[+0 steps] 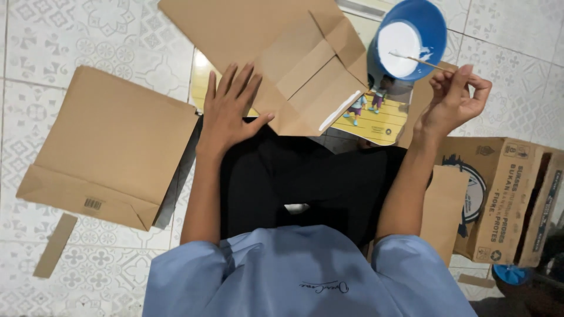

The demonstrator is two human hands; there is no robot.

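Observation:
My left hand (pixel 230 108) lies flat, fingers spread, on a folded brown paper bag (pixel 276 56) on the floor in front of me. A white streak of glue runs along one folded flap of it. My right hand (pixel 453 100) pinches a thin wooden stick (pixel 418 60) whose far tip dips into white glue in a blue bowl (pixel 432 26). The bowl stands beyond the bag at the upper right, on a yellow printed sheet (pixel 376 120).
A finished brown paper bag (pixel 108 147) lies on the patterned tile floor at left, a narrow cardboard strip (pixel 54 245) below it. A printed cardboard box (pixel 505 196) stands at right, a brown card piece (pixel 443 205) against it. My black-clad legs fill the centre.

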